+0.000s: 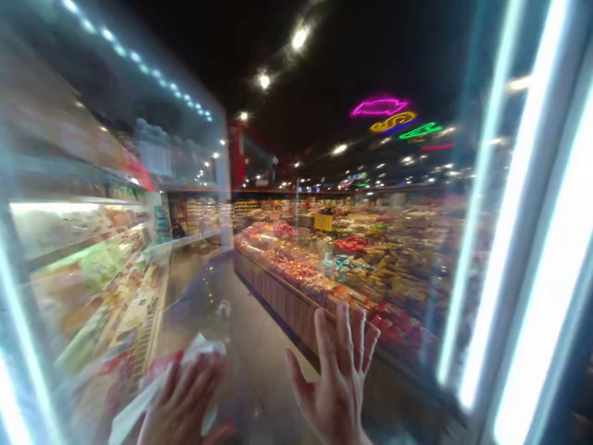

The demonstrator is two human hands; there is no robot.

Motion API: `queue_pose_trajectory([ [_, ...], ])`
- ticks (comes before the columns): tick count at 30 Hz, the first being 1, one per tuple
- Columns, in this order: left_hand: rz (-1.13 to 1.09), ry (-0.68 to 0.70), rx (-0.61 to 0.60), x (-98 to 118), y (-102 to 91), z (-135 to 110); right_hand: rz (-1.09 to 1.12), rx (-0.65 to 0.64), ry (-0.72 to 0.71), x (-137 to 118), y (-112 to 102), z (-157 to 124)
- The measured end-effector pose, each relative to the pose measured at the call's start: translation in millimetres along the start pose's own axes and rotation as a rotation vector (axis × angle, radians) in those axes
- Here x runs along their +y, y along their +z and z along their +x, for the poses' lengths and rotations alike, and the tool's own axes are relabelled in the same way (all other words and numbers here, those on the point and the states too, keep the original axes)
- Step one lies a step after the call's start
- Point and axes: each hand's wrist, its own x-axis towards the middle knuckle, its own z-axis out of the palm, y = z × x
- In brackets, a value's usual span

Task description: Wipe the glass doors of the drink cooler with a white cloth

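My left hand (185, 402) is low in the view and blurred by motion. It presses a white cloth (202, 347) against a glass door (217, 185), with its fingers lying over the cloth. My right hand (336, 383) is to the right of it, flat against the same glass, fingers stretched upward and holding nothing. The two hands are about a hand's width apart.
Lit refrigerated shelves (102, 278) with packaged goods stand on the left. A bright door frame with light strips (532, 247) fills the right side. Through the glass I see a shop aisle, a long wooden counter (287, 303) piled with wrapped sweets, and neon signs (393, 114).
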Motion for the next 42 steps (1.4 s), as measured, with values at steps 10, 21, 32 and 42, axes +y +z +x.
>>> queue_pose_trajectory([
  [10, 0.024, -0.357, -0.01, -28, -6.3, -72, -0.025, 0.062, -0.129, -61, 31, -5],
  [21, -0.059, -0.558, -0.017, -56, -16.6, -120, -0.078, 0.082, -0.098, -60, 31, -9],
  [32, -0.134, -0.289, 0.021, -50, -14.1, -70, -0.052, 0.01, -0.117, -59, 26, -17],
  [42, -0.226, -0.149, 0.037, -2, 1.5, 4, -0.002, -0.04, -0.147, -18, 10, -32],
])
